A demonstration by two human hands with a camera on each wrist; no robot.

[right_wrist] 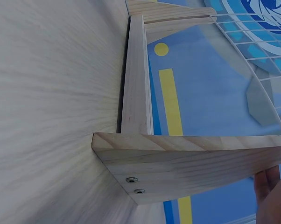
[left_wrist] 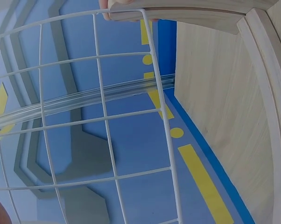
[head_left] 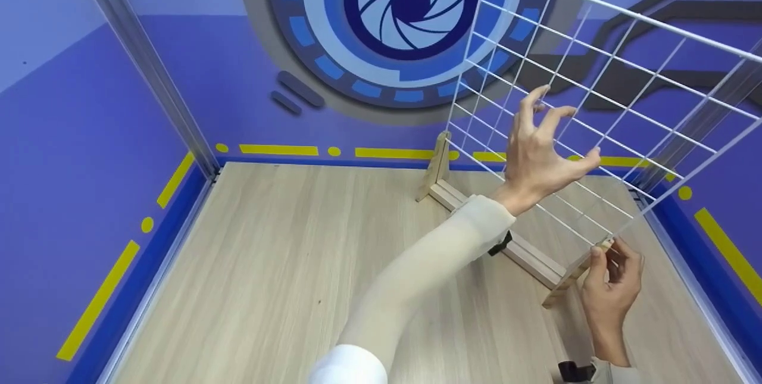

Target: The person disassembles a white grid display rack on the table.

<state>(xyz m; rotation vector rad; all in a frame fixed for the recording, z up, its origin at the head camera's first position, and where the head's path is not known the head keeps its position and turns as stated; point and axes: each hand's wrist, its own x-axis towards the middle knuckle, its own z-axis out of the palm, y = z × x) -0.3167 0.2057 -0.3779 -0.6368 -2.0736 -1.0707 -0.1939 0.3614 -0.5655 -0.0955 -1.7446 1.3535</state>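
A white wire grid panel (head_left: 637,16) stands tilted in a wooden stand (head_left: 533,261), which has a crossbar between two upright end pieces. My left hand (head_left: 536,155) is in front of the grid, fingers spread and loosely bent, with no object held; whether its fingertips touch the wires I cannot tell. My right hand (head_left: 613,280) pinches the top of the near end piece (right_wrist: 192,163) by the grid's lower corner. Two metal screw heads (right_wrist: 135,185) show on that piece's outer face. In the left wrist view, the grid's bottom wire (left_wrist: 166,112) runs above the crossbar (left_wrist: 266,60), apart from it.
The stand rests on a light wood-grain tabletop (head_left: 268,265). Blue-purple panels (head_left: 178,74) with yellow dashes (head_left: 98,300) enclose the table at the back and sides. Metal posts (head_left: 149,62) rise at the back corners.
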